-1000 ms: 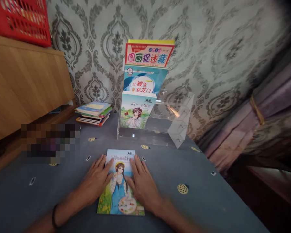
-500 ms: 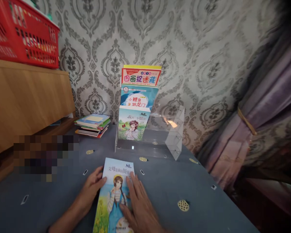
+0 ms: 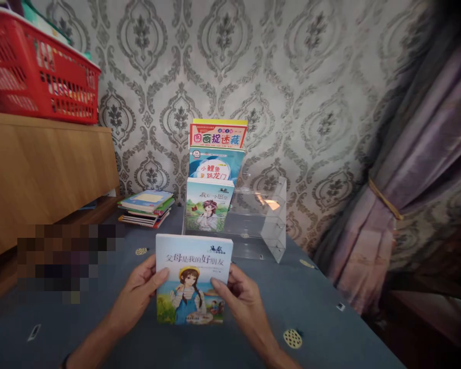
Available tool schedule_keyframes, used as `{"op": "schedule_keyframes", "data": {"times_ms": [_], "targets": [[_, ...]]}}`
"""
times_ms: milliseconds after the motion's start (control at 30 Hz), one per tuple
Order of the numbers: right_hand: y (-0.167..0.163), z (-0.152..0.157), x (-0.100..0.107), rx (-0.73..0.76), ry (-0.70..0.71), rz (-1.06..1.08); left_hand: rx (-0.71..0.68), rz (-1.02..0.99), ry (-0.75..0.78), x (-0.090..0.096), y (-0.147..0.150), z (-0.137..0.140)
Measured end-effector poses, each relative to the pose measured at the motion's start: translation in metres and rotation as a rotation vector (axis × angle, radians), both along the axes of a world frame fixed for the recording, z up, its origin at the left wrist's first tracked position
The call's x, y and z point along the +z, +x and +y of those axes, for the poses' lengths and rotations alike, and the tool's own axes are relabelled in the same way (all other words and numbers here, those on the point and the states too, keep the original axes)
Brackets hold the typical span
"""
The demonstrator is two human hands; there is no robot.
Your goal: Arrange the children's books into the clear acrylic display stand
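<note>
A children's book (image 3: 190,297) with a girl in a yellow hat on its cover stands tilted up above the table, its front facing me. My left hand (image 3: 140,289) grips its left edge, thumb on the cover. At the right edge my right hand (image 3: 244,297) holds it too, thumb in front and fingers behind. Just beyond is a clear acrylic display rack (image 3: 274,225). Its left side bears a book with a girl on a green cover (image 3: 207,207), a blue book (image 3: 215,164) behind that, and a red-bordered book (image 3: 218,136) at the top.
On the table (image 3: 322,307), left of the rack, lies a stack of books (image 3: 146,207). A wooden cabinet (image 3: 49,169) at the left carries a red plastic basket (image 3: 69,82). A tied curtain (image 3: 384,225) hangs at the right, and patterned wallpaper (image 3: 307,123) covers the back wall.
The book has been raised from its flatter, slanted position and now faces me squarely. My right hand has shifted from lying over the cover to gripping its right edge. The view has tilted up slightly.
</note>
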State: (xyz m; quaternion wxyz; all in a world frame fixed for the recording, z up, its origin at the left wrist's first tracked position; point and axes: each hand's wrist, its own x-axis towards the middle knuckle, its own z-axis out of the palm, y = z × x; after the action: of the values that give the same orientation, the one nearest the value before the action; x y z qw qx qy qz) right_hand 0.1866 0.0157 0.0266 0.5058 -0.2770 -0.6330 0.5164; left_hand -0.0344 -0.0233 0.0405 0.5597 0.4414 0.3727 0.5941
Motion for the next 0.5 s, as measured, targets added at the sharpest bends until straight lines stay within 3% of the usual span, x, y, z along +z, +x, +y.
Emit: {"op": "schedule_keyframes", "data": {"times_ms": [100,300,500], "targets": [[0.004,-0.005,-0.003,-0.082,0.087,-0.09,-0.015,0.096,0.029,-0.01,-0.007,0.0],[0.008,-0.011,-0.03,-0.059,0.151,-0.269,-0.092,0.316,-0.006,-0.033,-0.014,-0.004],[0.006,-0.015,-0.054,-0.05,0.206,-0.341,-0.262,0.341,0.021,-0.045,-0.011,-0.005]]}}
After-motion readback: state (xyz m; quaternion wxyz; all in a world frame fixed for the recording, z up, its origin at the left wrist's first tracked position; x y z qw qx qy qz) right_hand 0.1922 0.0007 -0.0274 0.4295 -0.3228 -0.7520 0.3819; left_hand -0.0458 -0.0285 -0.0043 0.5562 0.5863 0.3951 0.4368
